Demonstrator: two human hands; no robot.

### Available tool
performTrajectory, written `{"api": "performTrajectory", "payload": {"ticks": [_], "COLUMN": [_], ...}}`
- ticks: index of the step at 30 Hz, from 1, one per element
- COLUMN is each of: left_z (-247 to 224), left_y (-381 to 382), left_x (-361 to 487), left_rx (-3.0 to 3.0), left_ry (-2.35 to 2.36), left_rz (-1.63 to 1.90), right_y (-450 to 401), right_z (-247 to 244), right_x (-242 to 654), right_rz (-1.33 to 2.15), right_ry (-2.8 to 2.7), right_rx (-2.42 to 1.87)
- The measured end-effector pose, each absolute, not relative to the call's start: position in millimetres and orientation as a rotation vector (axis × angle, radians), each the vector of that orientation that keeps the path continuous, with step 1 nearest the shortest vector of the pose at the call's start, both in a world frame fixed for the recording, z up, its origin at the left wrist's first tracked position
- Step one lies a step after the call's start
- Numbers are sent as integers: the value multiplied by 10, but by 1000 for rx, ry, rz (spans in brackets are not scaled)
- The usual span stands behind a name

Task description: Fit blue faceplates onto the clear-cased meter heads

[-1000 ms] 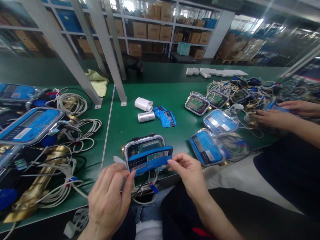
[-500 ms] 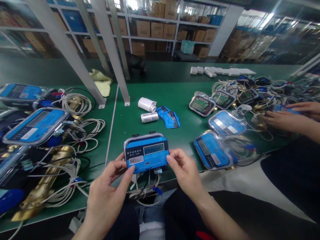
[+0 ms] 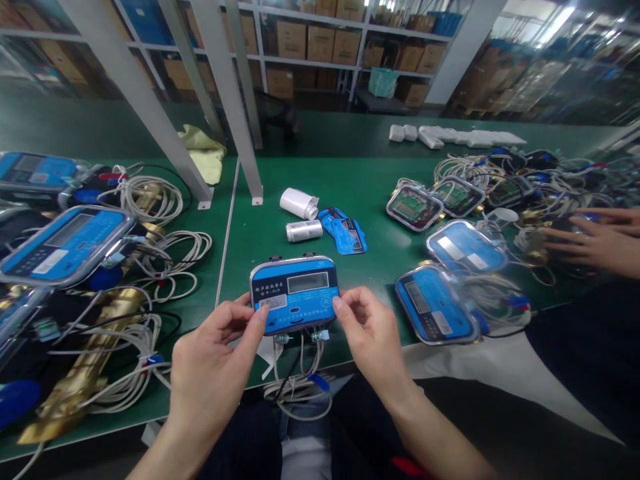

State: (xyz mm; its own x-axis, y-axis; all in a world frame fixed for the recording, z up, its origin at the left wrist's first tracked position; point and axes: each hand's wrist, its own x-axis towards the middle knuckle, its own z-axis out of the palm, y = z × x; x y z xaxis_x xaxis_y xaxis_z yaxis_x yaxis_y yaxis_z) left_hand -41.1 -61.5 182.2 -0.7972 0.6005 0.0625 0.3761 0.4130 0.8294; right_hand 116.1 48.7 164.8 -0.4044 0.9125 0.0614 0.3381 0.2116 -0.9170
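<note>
A blue-faced meter (image 3: 300,310) with a grey display window is at the front edge of the green table, its cables hanging below. My left hand (image 3: 215,353) grips its left end, the thumb on the face beside a silver label. At the right end, my right hand (image 3: 373,333) holds the meter between thumb and fingers. Beyond it lie several loose blue face plates (image 3: 349,236) and two white label rolls (image 3: 304,231), one nearer than the other.
Meters with coiled cables and brass pipes (image 3: 95,353) fill the left side. More meters (image 3: 435,303) lie at the right, where another person's hands (image 3: 595,243) work. Metal posts (image 3: 230,100), a yellow cloth (image 3: 205,153) and white packets (image 3: 470,137) stand or lie farther back.
The held meter's face now shows more upright and clearly, with both hands still on it. The view has shifted slightly. The other person's hands have changed pose at the right.
</note>
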Motion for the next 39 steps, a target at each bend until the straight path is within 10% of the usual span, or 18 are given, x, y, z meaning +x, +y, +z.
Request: {"api": "performTrajectory", "payload": {"ticks": [39], "left_z": [1666], "left_y": [-674], "left_x": [-422], "left_rx": [981], "left_ry": [2641], "left_rz": [1057], "right_y": [446], "right_z": [1595], "right_x": [1083], "right_rz": [1006], "right_ry": [-1815], "right_rx": [-1176]}}
